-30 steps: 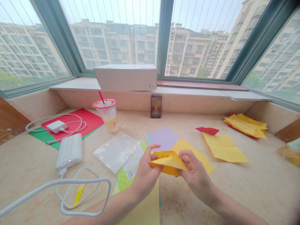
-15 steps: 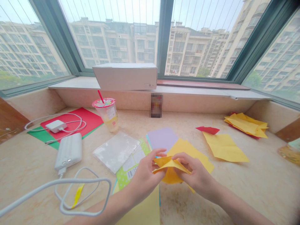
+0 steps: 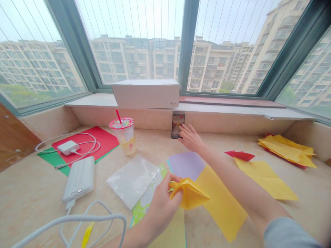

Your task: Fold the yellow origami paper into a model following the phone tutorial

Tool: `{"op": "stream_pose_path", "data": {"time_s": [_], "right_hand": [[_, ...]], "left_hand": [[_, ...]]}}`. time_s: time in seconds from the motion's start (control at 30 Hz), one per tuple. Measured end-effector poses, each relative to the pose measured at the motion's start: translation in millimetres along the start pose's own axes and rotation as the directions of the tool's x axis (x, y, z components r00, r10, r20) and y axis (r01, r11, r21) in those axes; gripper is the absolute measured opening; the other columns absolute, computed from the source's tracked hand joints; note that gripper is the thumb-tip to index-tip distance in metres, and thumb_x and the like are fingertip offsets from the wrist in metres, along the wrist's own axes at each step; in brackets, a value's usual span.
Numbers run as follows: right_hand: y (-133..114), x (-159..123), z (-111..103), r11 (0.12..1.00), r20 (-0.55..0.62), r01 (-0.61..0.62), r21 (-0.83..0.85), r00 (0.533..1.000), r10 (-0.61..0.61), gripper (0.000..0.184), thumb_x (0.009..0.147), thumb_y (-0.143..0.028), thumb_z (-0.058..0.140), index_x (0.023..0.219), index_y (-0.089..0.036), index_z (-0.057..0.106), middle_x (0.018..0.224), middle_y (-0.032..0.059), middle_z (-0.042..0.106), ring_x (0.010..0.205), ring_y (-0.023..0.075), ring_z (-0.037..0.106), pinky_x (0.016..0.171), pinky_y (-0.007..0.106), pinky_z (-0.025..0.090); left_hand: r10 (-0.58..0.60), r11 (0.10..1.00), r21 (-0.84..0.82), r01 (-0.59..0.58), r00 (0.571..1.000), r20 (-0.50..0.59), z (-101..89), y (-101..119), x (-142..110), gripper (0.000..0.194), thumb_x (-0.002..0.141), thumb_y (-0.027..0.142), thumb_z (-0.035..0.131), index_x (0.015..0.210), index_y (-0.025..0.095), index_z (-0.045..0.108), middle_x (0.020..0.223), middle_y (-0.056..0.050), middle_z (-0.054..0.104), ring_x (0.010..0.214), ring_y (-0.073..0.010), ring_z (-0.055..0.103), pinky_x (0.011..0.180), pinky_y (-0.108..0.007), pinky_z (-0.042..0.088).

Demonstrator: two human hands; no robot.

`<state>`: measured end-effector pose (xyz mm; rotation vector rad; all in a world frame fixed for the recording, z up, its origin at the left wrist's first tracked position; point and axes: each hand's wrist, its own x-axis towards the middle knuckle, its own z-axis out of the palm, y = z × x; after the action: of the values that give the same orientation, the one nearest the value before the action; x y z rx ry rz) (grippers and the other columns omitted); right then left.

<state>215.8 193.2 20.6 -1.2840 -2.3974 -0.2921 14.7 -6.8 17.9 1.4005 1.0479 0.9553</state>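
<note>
My left hand (image 3: 165, 199) pinches a partly folded piece of yellow paper (image 3: 192, 194) at its left end, thumb in front and fingers behind. Far from it, my right hand (image 3: 190, 137) reaches out with fingers spread, its fingertips at the screen of a phone (image 3: 177, 124). The phone stands upright against the low wall under the sill. Whether the fingertips touch the glass, I cannot tell. Below my right forearm lie flat yellow paper (image 3: 224, 206) and a purple sheet (image 3: 184, 165).
On the left stand a lidded drink cup (image 3: 125, 137) and a power bank (image 3: 79, 179) with cables, near red paper (image 3: 100, 139). A clear plastic sleeve (image 3: 134, 179) lies mid-table. To the right are a yellow sheet (image 3: 266, 179) and stacked folded paper (image 3: 287, 150). A box (image 3: 147, 96) sits on the sill.
My right hand has let go of the yellow paper and stretched forward to the phone. My left hand keeps hold of the paper. The whole view has shifted slightly.
</note>
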Motion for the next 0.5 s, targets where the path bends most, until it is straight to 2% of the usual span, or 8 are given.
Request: {"op": "stream_pose_path", "data": {"time_s": [0.1,0.2,0.27,0.3,0.37,0.43,0.5], "right_hand": [[1,13,13,0.999,-0.04,-0.024,0.03,0.999,0.026,0.022,0.102,-0.026,0.046,0.099,-0.015,0.064,0.148,0.0215,0.053,0.147,0.0312,0.038,0.123,0.062,0.014],[-6,4,3,0.994,-0.099,-0.066,0.088,0.992,0.075,0.024,0.103,-0.023,0.041,0.1,-0.014,0.063,0.149,0.0224,0.051,0.146,0.0324,0.04,0.122,0.065,0.013],[-18,-16,-17,0.985,-0.141,-0.105,0.136,0.982,0.124,0.026,0.104,-0.022,0.037,0.108,-0.015,0.062,0.151,0.0208,0.05,0.145,0.0314,0.04,0.121,0.063,0.02],[-26,-30,-31,0.979,-0.149,-0.116,0.167,0.979,0.142,0.026,0.104,-0.022,0.037,0.115,-0.016,0.06,0.148,0.0197,0.054,0.142,0.0296,0.046,0.118,0.06,0.03],[-47,-65,-62,0.964,-0.123,-0.094,0.249,0.984,0.128,0.029,0.102,-0.024,0.042,0.128,-0.021,0.055,0.14,0.0131,0.063,0.13,0.0234,0.059,0.108,0.046,0.049],[-71,-102,-90,0.882,0.021,-0.028,0.471,1.0,0.02,0.039,0.097,-0.024,0.053,0.136,-0.027,0.052,0.138,0.0079,0.064,0.128,0.0233,0.061,0.105,0.044,0.052],[-95,-133,-107,0.862,0.114,-0.014,0.507,0.992,-0.051,0.053,0.092,-0.022,0.062,0.143,-0.031,0.048,0.143,0.0081,0.06,0.132,0.0259,0.057,0.106,0.047,0.052]], "left_hand": [[-0.023,1.0,0.001,0.023,1.0,-0.012,-0.1,0,0,0.009,0.088,0.025,0.058,0.095,0.022,0.055,0.112,-0.008,0.071,0.094,-0.0236,0.069,0.078,-0.033,0.053],[-0.047,0.998,0.044,0.048,0.998,-0.031,-0.8,2,1,0.013,0.088,0.026,0.058,0.1,0.02,0.06,0.105,-0.008,0.072,0.091,-0.0242,0.069,0.077,-0.033,0.052],[-0.056,0.995,0.077,0.06,0.997,-0.055,-1.5,2,3,0.017,0.087,0.024,0.058,0.102,0.019,0.063,0.104,-0.009,0.072,0.092,-0.0248,0.069,0.077,-0.033,0.052],[-0.046,0.994,0.1,0.053,0.997,-0.069,-2.0,2,4,0.018,0.086,0.022,0.058,0.102,0.018,0.064,0.106,-0.009,0.071,0.093,-0.0251,0.068,0.078,-0.034,0.052],[0.001,0.989,0.149,0.012,0.996,-0.087,-2.9,-1,7,0.022,0.083,0.017,0.059,0.104,0.018,0.065,0.11,-0.01,0.07,0.098,-0.0255,0.067,0.083,-0.035,0.053],[0.069,0.983,0.173,-0.056,0.995,-0.066,-3.3,-5,8,0.028,0.079,0.012,0.059,0.105,0.018,0.064,0.111,-0.01,0.067,0.101,-0.0258,0.066,0.082,-0.035,0.053],[0.144,0.966,0.22,-0.137,0.989,-0.018,-2.5,-9,7,0.034,0.076,0.009,0.059,0.108,0.019,0.062,0.111,-0.008,0.065,0.103,-0.0256,0.064,0.082,-0.036,0.054]]}}
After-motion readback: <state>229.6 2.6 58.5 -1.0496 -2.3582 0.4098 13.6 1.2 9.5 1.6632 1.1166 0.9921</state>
